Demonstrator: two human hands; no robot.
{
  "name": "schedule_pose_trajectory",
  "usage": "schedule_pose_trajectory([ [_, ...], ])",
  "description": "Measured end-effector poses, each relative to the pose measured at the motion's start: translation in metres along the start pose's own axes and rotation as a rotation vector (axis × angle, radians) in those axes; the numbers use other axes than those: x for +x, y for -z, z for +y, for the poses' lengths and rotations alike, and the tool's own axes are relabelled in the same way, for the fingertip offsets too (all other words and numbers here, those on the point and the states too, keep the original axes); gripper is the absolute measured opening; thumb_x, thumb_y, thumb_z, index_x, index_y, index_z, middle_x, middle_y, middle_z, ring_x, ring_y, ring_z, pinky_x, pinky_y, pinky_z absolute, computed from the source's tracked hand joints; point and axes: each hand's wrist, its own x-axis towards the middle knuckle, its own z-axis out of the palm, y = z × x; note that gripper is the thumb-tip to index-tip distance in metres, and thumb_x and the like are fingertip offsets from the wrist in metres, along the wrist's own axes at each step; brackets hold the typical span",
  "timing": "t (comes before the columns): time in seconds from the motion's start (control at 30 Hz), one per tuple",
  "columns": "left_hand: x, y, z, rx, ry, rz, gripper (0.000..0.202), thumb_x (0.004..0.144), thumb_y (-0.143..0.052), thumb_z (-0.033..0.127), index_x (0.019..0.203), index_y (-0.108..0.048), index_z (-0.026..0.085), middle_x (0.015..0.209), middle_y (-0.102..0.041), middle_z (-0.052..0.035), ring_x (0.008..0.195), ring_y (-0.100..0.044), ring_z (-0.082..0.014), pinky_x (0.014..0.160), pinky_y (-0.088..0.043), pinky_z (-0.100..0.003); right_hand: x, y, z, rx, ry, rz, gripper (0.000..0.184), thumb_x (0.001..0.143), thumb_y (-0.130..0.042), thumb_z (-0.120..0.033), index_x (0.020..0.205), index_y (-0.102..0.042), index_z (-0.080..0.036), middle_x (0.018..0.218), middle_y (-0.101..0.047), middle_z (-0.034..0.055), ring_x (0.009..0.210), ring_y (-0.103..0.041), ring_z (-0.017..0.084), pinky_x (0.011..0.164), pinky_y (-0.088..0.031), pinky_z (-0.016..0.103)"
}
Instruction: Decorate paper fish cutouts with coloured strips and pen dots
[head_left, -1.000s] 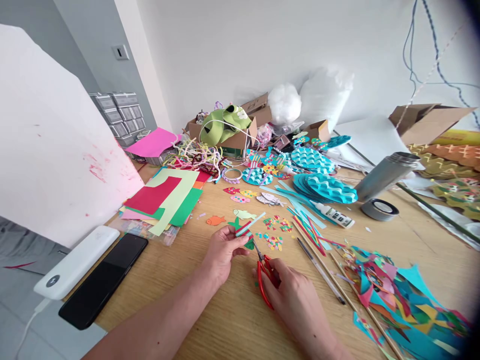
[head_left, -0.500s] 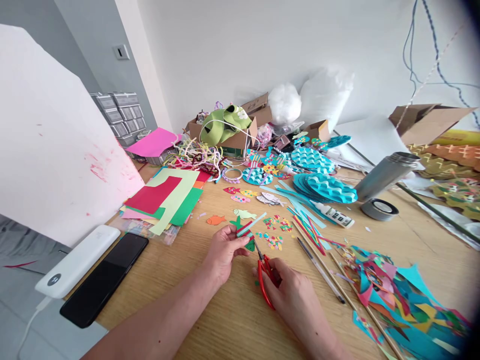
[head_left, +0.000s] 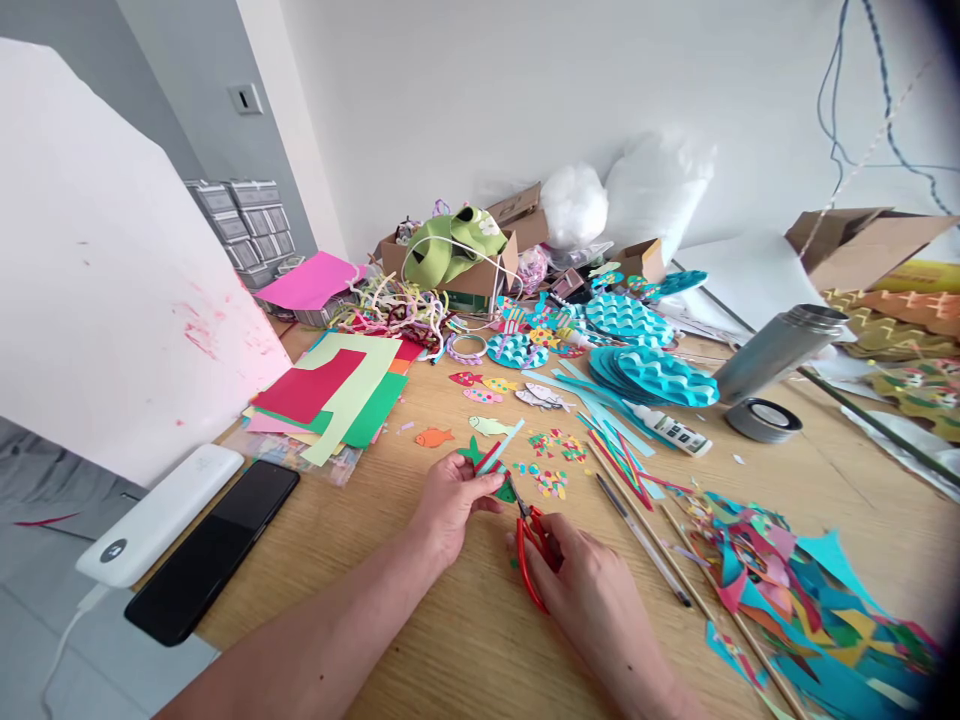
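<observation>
Minimal shift: left hand [head_left: 448,500] still pinches thin red and pale-blue paper strips [head_left: 501,449]; right hand [head_left: 596,592] stays curled around red-handled scissors [head_left: 531,548], blades at flat green cutout [head_left: 508,492].

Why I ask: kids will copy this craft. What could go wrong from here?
1. The scissors in the right hand point at the left hand, which pinches the strips close to the blades; a slip might nick a finger.
2. The strips are thin and held at one end, so they may bend and cut crooked.
3. The loose dots lie beside the blades; a sweep of either hand could scatter them.
</observation>
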Motion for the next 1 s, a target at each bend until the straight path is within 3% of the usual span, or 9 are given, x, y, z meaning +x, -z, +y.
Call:
schedule_pose_trajectory([
  [0.67, -0.0025, -0.002, -0.0003, 0.015, -0.03, 0.0, 0.029, 0.052, -0.08, 0.018, 0.074, -0.061, 0.012, 0.072, -0.068, -0.0044, 0.062, -0.062, -0.0138, 0.049, -0.05, -0.022, -0.0001, -0.0005, 0.0036, 0.106, -0.014, -0.02, 0.027, 0.092, -0.045, -0.04, 0.08, -0.057, -0.02, 0.065, -0.066, 0.0038, 0.057, -0.062, 0.017, 0.055, -0.038, 0.024],
  [1.0, -0.0031, -0.0007, -0.001, -0.013, -0.02, -0.014, 0.029, 0.052, -0.081, 0.017, 0.073, -0.061, 0.013, 0.072, -0.068, -0.0039, 0.063, -0.062, -0.0136, 0.05, -0.05, -0.022, 0.0012, -0.0024, 0.0032, 0.192, -0.055, -0.045, 0.037, 0.091, -0.043, -0.049, 0.08, -0.061, -0.019, 0.063, -0.065, 0.0043, 0.053, -0.057, 0.016, 0.052, -0.038, 0.024],
])
